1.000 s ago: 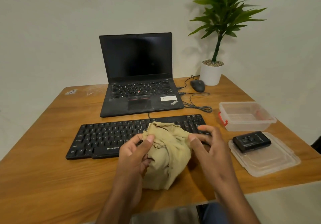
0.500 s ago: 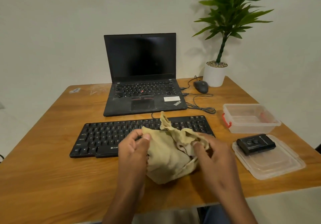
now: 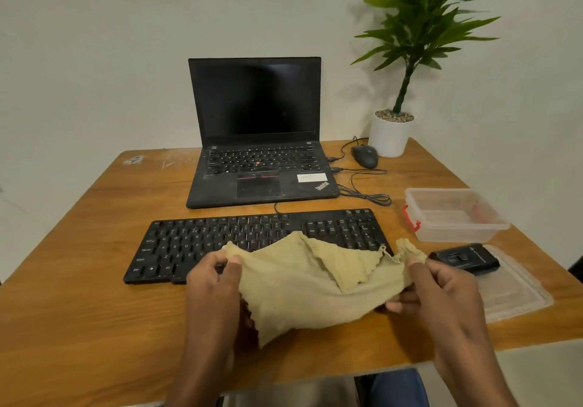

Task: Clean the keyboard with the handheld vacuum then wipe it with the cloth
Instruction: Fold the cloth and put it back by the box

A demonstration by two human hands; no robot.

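Wipe step: beige cloth pinched taut between left hand and right hand; next, lower onto black keyboard.

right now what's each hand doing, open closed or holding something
Left hand: closed, pinching one end of the beige woven cloth.
Right hand: closed, pinching the cloth's other end.

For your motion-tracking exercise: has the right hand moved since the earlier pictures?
Yes. The right hand, gripping the cloth, has swung rightward off the keyboard, towards the handheld vacuum.
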